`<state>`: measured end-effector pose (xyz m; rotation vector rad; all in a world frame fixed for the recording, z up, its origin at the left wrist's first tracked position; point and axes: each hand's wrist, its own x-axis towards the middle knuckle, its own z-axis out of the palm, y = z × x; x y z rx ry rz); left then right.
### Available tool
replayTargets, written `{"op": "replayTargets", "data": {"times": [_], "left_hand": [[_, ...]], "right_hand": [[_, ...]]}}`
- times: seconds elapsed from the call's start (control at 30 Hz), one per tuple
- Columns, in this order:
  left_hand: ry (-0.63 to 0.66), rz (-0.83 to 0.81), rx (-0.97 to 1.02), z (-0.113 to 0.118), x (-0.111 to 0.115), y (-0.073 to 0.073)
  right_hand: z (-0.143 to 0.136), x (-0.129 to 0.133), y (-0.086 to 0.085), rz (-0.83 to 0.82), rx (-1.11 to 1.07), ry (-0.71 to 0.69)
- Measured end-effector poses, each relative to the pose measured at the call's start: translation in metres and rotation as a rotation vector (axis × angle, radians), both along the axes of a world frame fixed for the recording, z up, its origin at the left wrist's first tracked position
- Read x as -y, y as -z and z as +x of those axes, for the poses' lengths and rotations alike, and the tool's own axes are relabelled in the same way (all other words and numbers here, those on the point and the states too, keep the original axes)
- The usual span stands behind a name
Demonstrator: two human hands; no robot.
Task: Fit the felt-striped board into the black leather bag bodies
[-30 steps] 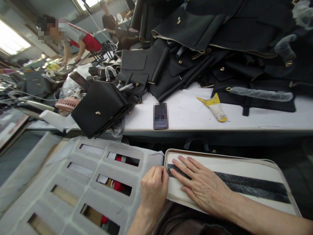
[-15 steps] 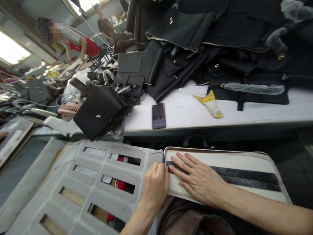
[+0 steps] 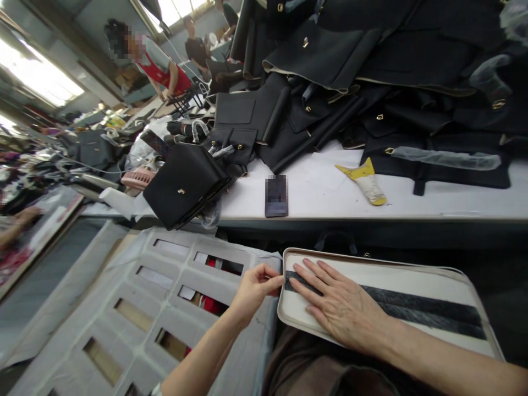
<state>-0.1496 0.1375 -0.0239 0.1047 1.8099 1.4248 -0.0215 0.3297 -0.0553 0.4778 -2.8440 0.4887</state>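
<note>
A long cream panel (image 3: 416, 280) with a thin raised rim and rounded corners lies partly over my lap, a dark grey strip (image 3: 424, 308) running along its length. My right hand (image 3: 336, 300) rests flat on its left part, fingers spread, covering some of the strip. At the panel's short left side my left hand (image 3: 258, 289) is closed in a pinch, thumb and fingertips meeting on the rim. Whether a small loose piece is between those fingertips is hidden.
A grey padded board with slots (image 3: 165, 300) stands to the left. On the white table (image 3: 313, 192) are a phone (image 3: 276, 196), a yellow-and-white scraper-like piece (image 3: 365, 181), a black bag (image 3: 185, 184), a pink fan (image 3: 138, 177) and heaped black bag parts (image 3: 322, 55). A co-worker (image 3: 165, 69) leans over a table behind.
My left hand has turned from a fist at the panel's left edge to a fingertip pinch, with its wrist lower and farther left. My right hand stays flat. The view has shifted slightly.
</note>
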Motion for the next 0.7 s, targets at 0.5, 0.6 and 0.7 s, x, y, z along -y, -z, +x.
{"op": "replayTargets", "data": {"times": [0.5,0.6,0.7], "left_hand": [[0.168,0.014,0.202,-0.026,-0.007,0.008],[0.187,-0.006,0.175,-0.027,-0.011,0.004],[0.204,-0.011,0.172,-0.029,-0.015,0.004]], "right_hand": [[-0.002,0.000,-0.003,0.053,0.033,0.038],[-0.003,0.000,-0.001,0.062,0.033,0.037],[-0.004,0.000,0.000,0.070,0.036,0.040]]}}
